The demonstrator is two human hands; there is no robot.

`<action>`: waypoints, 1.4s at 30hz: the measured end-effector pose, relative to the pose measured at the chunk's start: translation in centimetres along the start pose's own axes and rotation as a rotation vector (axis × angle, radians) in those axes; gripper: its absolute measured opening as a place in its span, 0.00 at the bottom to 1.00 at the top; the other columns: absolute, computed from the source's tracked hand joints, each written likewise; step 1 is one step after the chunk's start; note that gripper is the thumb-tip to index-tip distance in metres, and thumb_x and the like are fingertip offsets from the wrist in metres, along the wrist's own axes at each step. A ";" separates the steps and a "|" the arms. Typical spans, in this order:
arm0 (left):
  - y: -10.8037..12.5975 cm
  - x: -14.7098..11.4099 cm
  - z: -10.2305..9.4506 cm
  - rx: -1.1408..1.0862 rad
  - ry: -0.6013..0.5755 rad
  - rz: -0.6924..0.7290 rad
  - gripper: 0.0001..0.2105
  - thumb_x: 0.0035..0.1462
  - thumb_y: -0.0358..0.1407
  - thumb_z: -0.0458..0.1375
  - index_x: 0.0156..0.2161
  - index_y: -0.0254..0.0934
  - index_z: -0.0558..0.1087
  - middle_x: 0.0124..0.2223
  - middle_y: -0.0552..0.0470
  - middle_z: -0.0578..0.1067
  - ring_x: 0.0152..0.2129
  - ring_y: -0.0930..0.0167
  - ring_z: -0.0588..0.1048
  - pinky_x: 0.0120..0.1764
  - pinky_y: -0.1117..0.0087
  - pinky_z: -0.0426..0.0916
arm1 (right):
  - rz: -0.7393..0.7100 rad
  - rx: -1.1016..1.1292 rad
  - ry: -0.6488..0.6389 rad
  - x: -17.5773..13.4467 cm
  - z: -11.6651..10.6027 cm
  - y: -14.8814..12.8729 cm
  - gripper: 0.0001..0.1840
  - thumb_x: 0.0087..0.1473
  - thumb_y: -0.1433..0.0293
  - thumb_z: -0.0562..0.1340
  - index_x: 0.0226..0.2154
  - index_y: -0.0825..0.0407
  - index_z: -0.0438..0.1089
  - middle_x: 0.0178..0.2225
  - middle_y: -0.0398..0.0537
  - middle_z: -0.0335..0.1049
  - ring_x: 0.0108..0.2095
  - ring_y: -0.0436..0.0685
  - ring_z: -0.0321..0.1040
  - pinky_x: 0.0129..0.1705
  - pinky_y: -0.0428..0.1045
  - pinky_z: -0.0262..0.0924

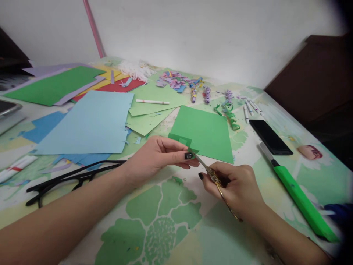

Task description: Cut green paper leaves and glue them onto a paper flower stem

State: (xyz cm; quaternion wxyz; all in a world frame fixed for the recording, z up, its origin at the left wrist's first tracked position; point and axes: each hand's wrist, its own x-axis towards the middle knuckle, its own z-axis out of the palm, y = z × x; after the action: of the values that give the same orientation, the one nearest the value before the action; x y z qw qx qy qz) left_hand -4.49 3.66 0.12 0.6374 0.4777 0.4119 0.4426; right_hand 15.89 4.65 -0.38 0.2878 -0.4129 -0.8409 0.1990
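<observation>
Between the thumb and fingers of my left hand [165, 152] is a small dark green piece of paper [180, 140], partly hidden by the fingers. My right hand [237, 187] grips a pair of scissors [217, 180] with gold-coloured handles. Their blades point up and left and meet the paper piece at my left fingertips. Behind both hands lies a larger green paper sheet [202, 129], flat on the table. A tiny green scrap [177, 180] rests on the tablecloth below my left fingers.
Black glasses [78, 180] lie beside my left forearm. A light blue sheet [91, 123] and other coloured papers cover the left side. To the right are a black phone [270, 136] and a green utility knife [300, 198]. Paper curls [231, 116] and markers [252, 106] lie farther back.
</observation>
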 end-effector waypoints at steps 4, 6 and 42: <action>-0.2 -0.3 0.7 -0.023 0.076 0.001 0.07 0.52 0.37 0.62 0.34 0.37 0.80 0.36 0.46 0.81 0.35 0.67 0.77 0.42 0.67 0.68 | -0.008 -0.003 0.045 0.0 0.2 0.0 0.14 0.47 0.71 0.61 0.15 0.54 0.59 0.13 0.35 0.45 0.16 0.43 0.40 0.16 0.41 0.41; -0.3 -0.3 0.9 -0.043 0.092 0.007 0.07 0.53 0.36 0.61 0.34 0.37 0.81 0.35 0.47 0.81 0.35 0.67 0.76 0.42 0.68 0.67 | -0.013 -0.011 0.070 -0.1 0.3 -0.1 0.13 0.47 0.71 0.61 0.15 0.54 0.61 0.13 0.35 0.45 0.16 0.43 0.41 0.16 0.40 0.42; 0.1 -0.4 0.8 0.218 0.191 0.096 0.04 0.47 0.32 0.63 0.28 0.39 0.81 0.29 0.52 0.78 0.26 0.72 0.73 0.28 0.74 0.66 | -0.084 -0.136 0.145 0.0 0.6 -0.3 0.11 0.45 0.73 0.62 0.16 0.55 0.63 0.12 0.34 0.50 0.14 0.41 0.44 0.17 0.39 0.44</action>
State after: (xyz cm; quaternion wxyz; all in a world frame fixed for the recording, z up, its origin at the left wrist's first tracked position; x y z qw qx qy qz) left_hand -3.86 3.11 0.47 0.5178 0.5188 0.4930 0.4686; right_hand 15.33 4.40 -0.73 0.3275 -0.4091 -0.8460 0.0987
